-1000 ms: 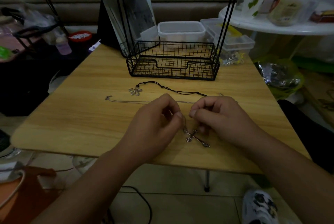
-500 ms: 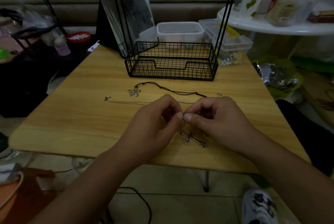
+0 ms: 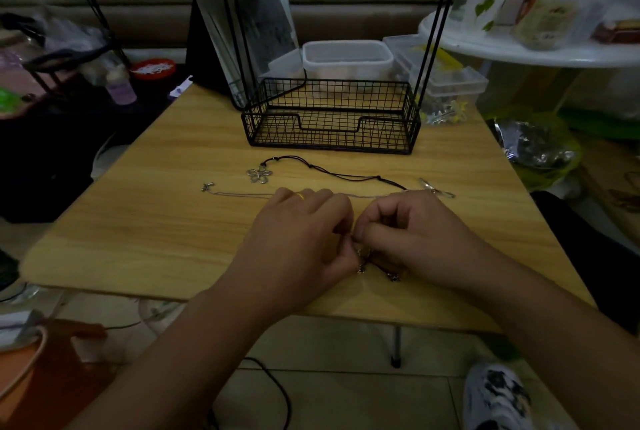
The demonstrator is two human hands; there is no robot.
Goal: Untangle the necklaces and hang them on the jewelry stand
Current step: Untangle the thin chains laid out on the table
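Note:
My left hand (image 3: 304, 239) and my right hand (image 3: 415, 239) meet at the fingertips near the table's front edge, both pinching a thin silver chain. Its cross pendant (image 3: 377, 268) lies under them, mostly hidden. The silver chain (image 3: 242, 193) runs left to a small clasp (image 3: 206, 186). Beyond my hands lies a black cord necklace (image 3: 346, 176) with a silver flower pendant (image 3: 259, 174). The black jewelry stand (image 3: 332, 117) has a wire basket base and two tall uprights at the table's back.
The wooden table (image 3: 156, 221) carries clear plastic boxes (image 3: 346, 58) behind the stand and a mirror (image 3: 242, 13) at back left. A white round table (image 3: 519, 48) with cups and bags stands right. Clutter fills the floor left; a shoe (image 3: 495, 395) sits below right.
My hands have closed together over the cross pendant, which now is mostly hidden. The left hand rolled over, showing its ring. The flower necklace has not moved.

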